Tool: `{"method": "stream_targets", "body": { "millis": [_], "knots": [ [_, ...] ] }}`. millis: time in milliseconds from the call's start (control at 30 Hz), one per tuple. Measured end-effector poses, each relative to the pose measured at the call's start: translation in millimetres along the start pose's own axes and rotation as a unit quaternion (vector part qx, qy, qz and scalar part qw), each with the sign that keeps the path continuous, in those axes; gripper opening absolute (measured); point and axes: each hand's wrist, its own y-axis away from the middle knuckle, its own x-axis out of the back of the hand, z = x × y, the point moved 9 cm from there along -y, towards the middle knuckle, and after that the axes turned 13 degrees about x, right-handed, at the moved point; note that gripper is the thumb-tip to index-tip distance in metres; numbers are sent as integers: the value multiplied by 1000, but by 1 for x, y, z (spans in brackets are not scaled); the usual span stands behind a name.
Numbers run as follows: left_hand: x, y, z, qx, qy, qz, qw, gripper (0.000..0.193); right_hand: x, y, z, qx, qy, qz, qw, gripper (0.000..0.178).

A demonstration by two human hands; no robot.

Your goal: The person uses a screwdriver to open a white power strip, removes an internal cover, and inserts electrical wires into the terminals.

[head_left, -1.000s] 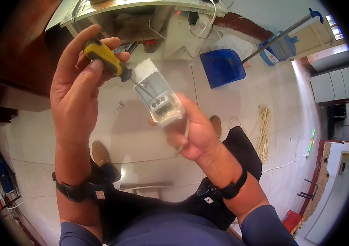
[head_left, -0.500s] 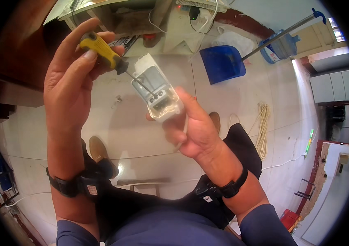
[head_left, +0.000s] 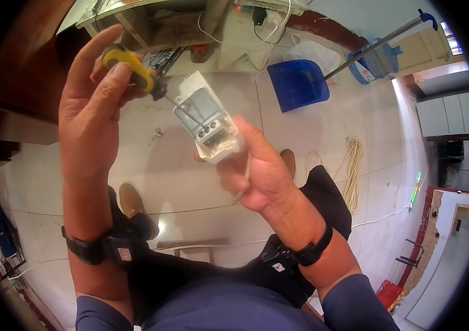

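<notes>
My left hand (head_left: 94, 88) grips a screwdriver (head_left: 130, 67) by its yellow and black handle, thumb on top and index finger lifted off. The shaft slants down to the right, its tip at a row of round terminal holes in a small white plastic electrical box (head_left: 208, 110). That box is tilted and has a greyish recess in its upper part. My right hand (head_left: 259, 171) holds it from below and the right, fingers partly hidden behind it. A pale cable hangs from the box's lower end past my right fingers.
On the tiled floor lie a blue dustpan (head_left: 299, 85) with a long handle, a coil of cream cable (head_left: 353, 176) and a small clear item (head_left: 156, 135). A large water bottle (head_left: 375, 63) stands at the back right. A wooden shelf (head_left: 173, 27) is at the far side.
My left hand and the screwdriver have shifted slightly left, and the index finger has moved. The white box has tipped a little to the left in my right hand.
</notes>
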Motion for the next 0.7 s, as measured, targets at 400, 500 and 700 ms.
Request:
{"method": "stream_targets", "body": {
  "millis": [400,500,700],
  "knots": [
    [-1,0,3,24,80,2,997,41,1,0,0,-4,-3,2,1000,46],
    [14,1,0,-8,-26,64,998,39,1,0,0,-6,-2,9,1000,46],
    [6,1,-1,20,-32,80,996,38,1,0,-1,-1,-3,0,1000,47]
  ]
}}
